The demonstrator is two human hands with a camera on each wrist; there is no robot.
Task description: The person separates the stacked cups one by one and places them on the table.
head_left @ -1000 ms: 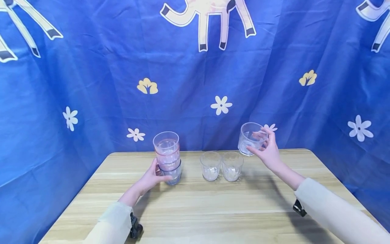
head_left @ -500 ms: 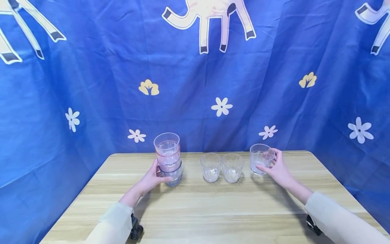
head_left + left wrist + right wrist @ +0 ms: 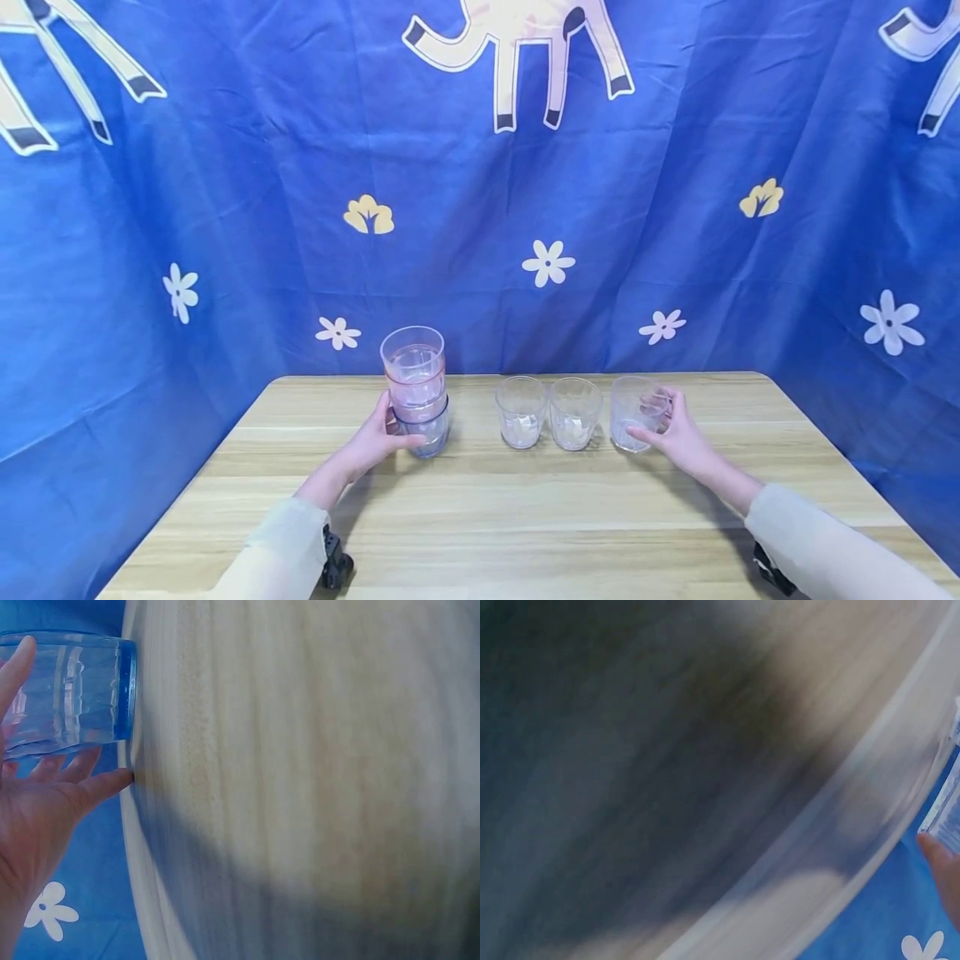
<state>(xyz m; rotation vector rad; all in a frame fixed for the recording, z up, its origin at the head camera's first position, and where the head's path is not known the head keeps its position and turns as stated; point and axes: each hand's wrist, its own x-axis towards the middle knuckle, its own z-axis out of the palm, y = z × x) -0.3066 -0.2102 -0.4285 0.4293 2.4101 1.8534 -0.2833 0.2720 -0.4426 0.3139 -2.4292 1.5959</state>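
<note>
Toward the left of the table stands a stack of nested tumblers: a clear tumbler [image 3: 412, 337] on top, a pink tumbler [image 3: 420, 392] in the middle and a blue tumbler [image 3: 431, 435] at the bottom. My left hand [image 3: 377, 435] holds the blue tumbler from its left side, thumb in front; the left wrist view shows its lower part upright on the wood. Two clear tumblers, one [image 3: 521, 414] left and one [image 3: 574, 414] right, stand side by side mid-table. Just right of them my right hand [image 3: 681, 435] grips another clear tumbler [image 3: 626, 408], slightly tilted, at or close to the tabletop.
The wooden table [image 3: 480, 517] has its back edge close behind the tumblers. A blue curtain [image 3: 450, 208] with printed animals and flowers hangs behind it and along both sides.
My right hand has lowered its clear tumbler from above the back edge, first to the right and down, then slightly left toward the pair. The left hand and stack stay in place.
</note>
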